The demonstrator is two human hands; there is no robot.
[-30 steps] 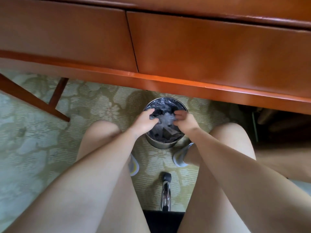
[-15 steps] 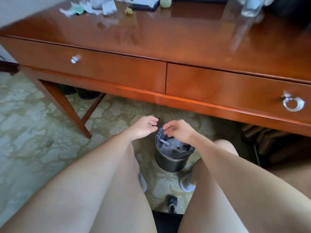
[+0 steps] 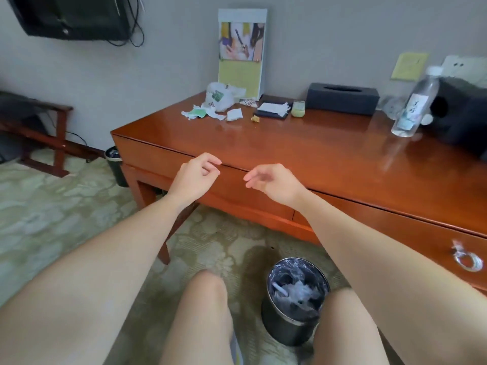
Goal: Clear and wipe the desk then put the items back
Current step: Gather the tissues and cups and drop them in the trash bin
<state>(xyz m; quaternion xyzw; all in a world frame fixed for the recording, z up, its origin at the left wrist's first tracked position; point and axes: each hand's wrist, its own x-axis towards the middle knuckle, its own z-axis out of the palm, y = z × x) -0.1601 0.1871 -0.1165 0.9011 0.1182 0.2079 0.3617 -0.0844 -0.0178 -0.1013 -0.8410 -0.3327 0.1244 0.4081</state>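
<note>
Lifted from the bin (image 3: 286,325), left hand (image 3: 193,177) and right hand (image 3: 275,184) hover at the desk (image 3: 303,159) edge, loosely curled, seemingly empty.

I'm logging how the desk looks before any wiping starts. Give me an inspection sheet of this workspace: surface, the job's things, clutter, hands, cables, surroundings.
Surface: glossy wooden desk; the items sit along its back edge.
Job's things: tissue box, water bottle, black tray holding paper, pale-green cup, standing card against the wall.
Clutter: torn paper scraps, crumpled plastic bag, yellow crumb.
Hands: left hand and right hand both empty, over the desk's front edge.
Cables: black cables hang by the wall-mounted TV.
Surroundings: lined waste bin on the carpet by the knees; second bin at the desk's left leg; luggage rack.
</note>
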